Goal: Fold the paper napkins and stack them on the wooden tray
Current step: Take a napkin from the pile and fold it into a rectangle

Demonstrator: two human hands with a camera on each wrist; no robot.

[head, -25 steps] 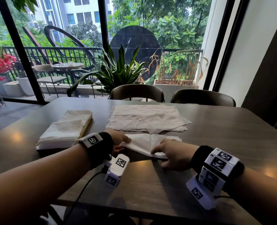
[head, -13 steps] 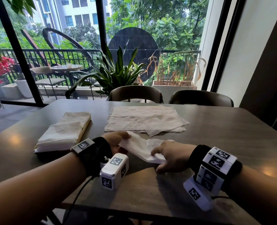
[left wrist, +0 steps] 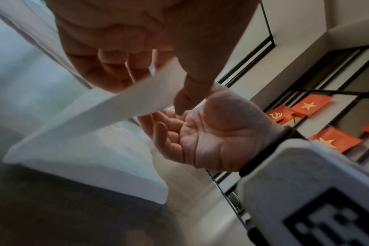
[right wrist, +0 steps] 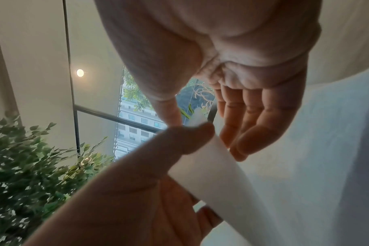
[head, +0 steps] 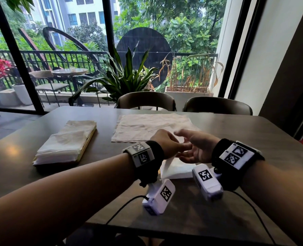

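My left hand (head: 171,145) pinches the edge of a white paper napkin (head: 176,168) between thumb and fingers. It holds that edge above the table while the rest droops onto the tabletop. In the left wrist view the napkin (left wrist: 91,129) runs down from my left hand (left wrist: 152,86). My right hand (head: 189,148) hovers beside it, palm turned toward it and fingers relaxed, gripping nothing; the right wrist view shows my right hand (right wrist: 200,124) with its thumb near the napkin corner (right wrist: 197,119). The wooden tray (head: 86,148) at left holds folded napkins (head: 63,144).
A flat pile of unfolded napkins (head: 147,126) lies just beyond my hands. Two chairs (head: 147,100) stand at the table's far edge, before the window. Wrist camera cables trail over the near tabletop (head: 209,224).
Both hands rose off the table and came together. My left hand lifted the napkin's edge up and to the right. My right hand let go of the napkin and opened.
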